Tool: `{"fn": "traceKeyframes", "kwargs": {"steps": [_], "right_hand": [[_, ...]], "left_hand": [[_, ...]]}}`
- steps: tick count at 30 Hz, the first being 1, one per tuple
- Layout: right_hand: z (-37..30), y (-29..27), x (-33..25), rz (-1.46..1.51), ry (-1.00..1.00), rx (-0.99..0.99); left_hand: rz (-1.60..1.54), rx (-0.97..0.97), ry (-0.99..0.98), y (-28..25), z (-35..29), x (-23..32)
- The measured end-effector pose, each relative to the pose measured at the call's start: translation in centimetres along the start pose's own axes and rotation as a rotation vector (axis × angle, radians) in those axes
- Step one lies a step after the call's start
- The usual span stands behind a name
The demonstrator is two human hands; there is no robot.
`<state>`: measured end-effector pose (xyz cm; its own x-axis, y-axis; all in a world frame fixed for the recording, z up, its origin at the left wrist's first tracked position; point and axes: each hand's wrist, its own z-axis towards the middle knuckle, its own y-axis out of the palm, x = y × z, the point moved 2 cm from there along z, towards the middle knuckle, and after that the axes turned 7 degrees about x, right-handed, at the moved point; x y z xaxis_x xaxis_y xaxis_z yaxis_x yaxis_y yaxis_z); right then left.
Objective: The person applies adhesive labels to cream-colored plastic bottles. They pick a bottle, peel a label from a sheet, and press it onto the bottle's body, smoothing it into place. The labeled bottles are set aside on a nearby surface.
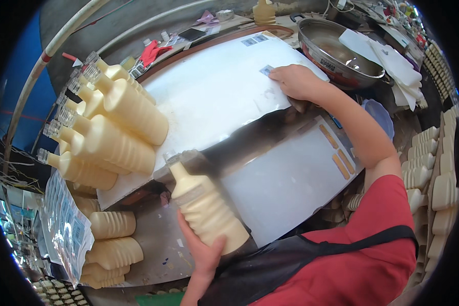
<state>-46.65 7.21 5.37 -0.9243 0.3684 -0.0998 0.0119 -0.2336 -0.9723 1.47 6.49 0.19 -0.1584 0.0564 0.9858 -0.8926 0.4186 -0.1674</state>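
Note:
My left hand (204, 255) is wrapped round the lower part of a cream-coloured bottle (201, 201), its clear threaded neck tilted up and away to the left. A pale band crosses the bottle's shoulder. Across the white board (209, 81), my right hand (295, 81) has its fingertips closed on the edge of a small blue-and-white label (265, 70). Two similar labels (255, 39) lie at the board's far edge. Several more cream bottles (112, 137) stand grouped on the board's left end.
A large metal pan (336, 48) with white papers (392, 64) beside it is at the far right. A grey sheet (285, 183) with brown strips lies nearer me. Stacked bottles (115, 224) and printed label sheets (66, 224) are at the left; more bottles (423, 163) line the right.

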Motion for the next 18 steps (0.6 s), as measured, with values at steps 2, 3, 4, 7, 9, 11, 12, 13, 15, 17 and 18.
{"fn": "traceKeyframes", "kwargs": {"steps": [2,3,4,7,9,11,12,13,15,17,18], "right_hand": [[-0.9,-4.2,-1.0,0.197,0.045,-0.037],[-0.6,-5.5,0.6,0.168,0.169,0.099],[0.1,-6.8,3.4,0.131,0.297,0.233],[1.1,-9.2,15.1,-0.151,0.515,0.457],[0.6,-8.3,23.4,-0.343,0.566,0.154],[0.2,-5.7,26.4,-0.252,0.623,-0.052],[-0.4,-4.3,26.1,-0.041,0.724,-0.041],[-0.4,-4.0,25.9,0.087,0.767,0.013],[0.0,-4.6,25.3,0.258,0.795,0.173],[0.8,-7.1,22.7,0.262,0.697,0.341],[1.0,-8.1,20.2,0.220,0.612,0.404]], "left_hand": [[-0.002,0.016,-0.007,-0.1,-0.2,0.3],[0.009,0.018,-0.003,-0.1,-0.1,0.3],[0.014,0.016,-0.001,0.0,0.0,0.4],[-0.006,0.013,-0.016,0.3,0.0,0.9],[-0.010,-0.021,0.014,0.4,0.2,0.3],[-0.009,-0.020,0.033,0.3,0.3,-0.2],[-0.007,-0.010,0.034,0.2,0.1,-0.4],[-0.008,-0.003,0.036,0.1,-0.1,-0.5],[-0.050,0.012,0.018,0.2,-0.1,-0.4],[-0.058,0.021,0.016,0.2,-0.1,-0.4],[-0.046,0.027,0.021,0.0,-0.2,-0.6]]}}
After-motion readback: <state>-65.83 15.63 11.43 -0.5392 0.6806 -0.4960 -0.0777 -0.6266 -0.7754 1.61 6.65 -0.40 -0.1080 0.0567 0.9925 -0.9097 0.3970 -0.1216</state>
